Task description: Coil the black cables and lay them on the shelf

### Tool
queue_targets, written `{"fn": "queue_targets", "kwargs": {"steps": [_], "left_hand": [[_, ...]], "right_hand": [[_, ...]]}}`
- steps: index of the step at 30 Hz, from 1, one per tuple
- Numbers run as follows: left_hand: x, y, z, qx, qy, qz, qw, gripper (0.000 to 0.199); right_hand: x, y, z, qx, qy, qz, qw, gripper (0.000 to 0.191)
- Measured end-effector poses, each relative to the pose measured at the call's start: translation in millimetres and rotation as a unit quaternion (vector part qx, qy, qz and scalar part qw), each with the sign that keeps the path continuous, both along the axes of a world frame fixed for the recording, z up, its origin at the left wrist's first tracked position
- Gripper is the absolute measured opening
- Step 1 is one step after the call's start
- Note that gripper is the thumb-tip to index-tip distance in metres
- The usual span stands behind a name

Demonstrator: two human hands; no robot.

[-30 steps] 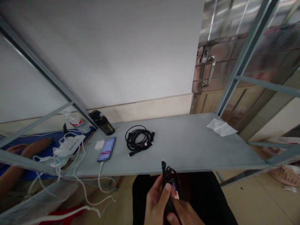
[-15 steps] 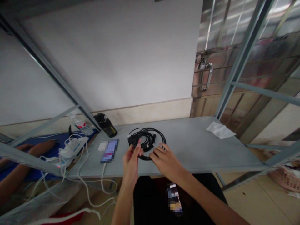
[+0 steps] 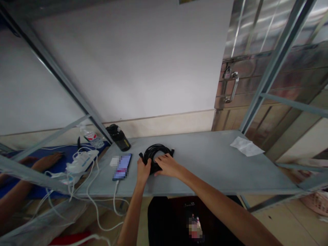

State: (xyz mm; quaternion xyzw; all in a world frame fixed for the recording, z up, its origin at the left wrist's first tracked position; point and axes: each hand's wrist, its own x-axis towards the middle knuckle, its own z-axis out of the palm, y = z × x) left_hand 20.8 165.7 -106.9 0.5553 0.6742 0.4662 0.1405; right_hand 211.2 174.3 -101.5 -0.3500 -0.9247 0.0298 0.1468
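Note:
A black cable (image 3: 157, 147) lies gathered in a round coil on the grey tabletop, with its plug ends sticking out at the left and right. My left hand (image 3: 143, 169) grips the near left side of the coil, thumb on top. My right hand (image 3: 167, 165) is curled over the near right side, its fingers reaching into the ring. Part of the coil is hidden under both hands.
Left of the coil are a phone (image 3: 123, 166) on a white cord and a dark bottle (image 3: 119, 138). A crumpled white sheet (image 3: 247, 146) lies at right. Beyond the metal post (image 3: 74, 94) are a white power strip (image 3: 83, 161) and another person's hand (image 3: 50, 160).
The loose outer loop of the cable has been drawn in, so the coil is smaller and tighter. My right hand has moved left, close to my left hand. The view has shifted slightly.

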Motion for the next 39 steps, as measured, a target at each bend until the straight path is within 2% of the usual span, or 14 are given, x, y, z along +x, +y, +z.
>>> {"fn": "queue_targets", "kwargs": {"steps": [2, 5, 7, 13, 17, 19, 21, 23, 26, 29, 31, 35, 39], "left_hand": [[1, 1, -9.2, -0.005, -0.028, -0.007, 1.000, 0.018], [10, 0, -17.0, -0.014, -0.056, -0.038, 0.998, 0.030], [20, -3, -20.0, -0.023, -0.073, -0.074, 0.994, 0.036], [73, -6, -26.6, -0.046, -0.113, -0.215, 0.969, 0.044], [120, -1, -30.6, -0.047, -0.120, -0.270, 0.954, 0.050], [143, 1, -31.2, -0.040, -0.115, -0.288, 0.950, 0.055], [163, 0, -30.1, -0.036, -0.103, -0.305, 0.946, 0.060], [178, -2, -27.3, -0.041, -0.086, -0.320, 0.943, 0.066], [189, -5, -22.0, -0.062, -0.061, -0.353, 0.932, 0.069], [178, -9, -18.3, -0.070, -0.039, -0.384, 0.920, 0.064], [157, -13, -17.6, -0.061, -0.022, -0.371, 0.926, 0.058], [92, -28, -19.1, -0.040, -0.004, -0.284, 0.958, 0.048], [42, -44, -19.4, -0.039, -0.046, -0.183, 0.981, 0.054]], "right_hand": [[5, 2, -7.3, 0.000, -0.004, 0.005, 1.000, 0.064], [22, 5, -15.9, -0.004, -0.007, 0.011, 1.000, 0.049], [41, 6, -21.0, -0.009, -0.004, 0.018, 1.000, 0.045], [136, -4, -28.9, -0.017, 0.026, -0.004, 1.000, 0.046], [201, -17, -32.4, -0.008, 0.062, -0.057, 0.996, 0.043], [228, -24, -37.9, -0.001, 0.101, -0.105, 0.989, 0.050], [251, -29, -45.6, 0.000, 0.143, -0.154, 0.978, 0.069], [272, -34, -53.9, 0.001, 0.176, -0.180, 0.968, 0.090], [301, -45, -64.3, 0.001, 0.200, -0.200, 0.959, 0.105], [331, -62, -71.9, -0.007, 0.201, -0.260, 0.944, 0.110], [351, -75, -75.7, -0.008, 0.206, -0.309, 0.928, 0.107], [378, -96, -79.1, -0.005, 0.255, -0.366, 0.895, 0.093], [378, -101, -78.0, 0.009, 0.265, -0.362, 0.894, 0.079]]}}
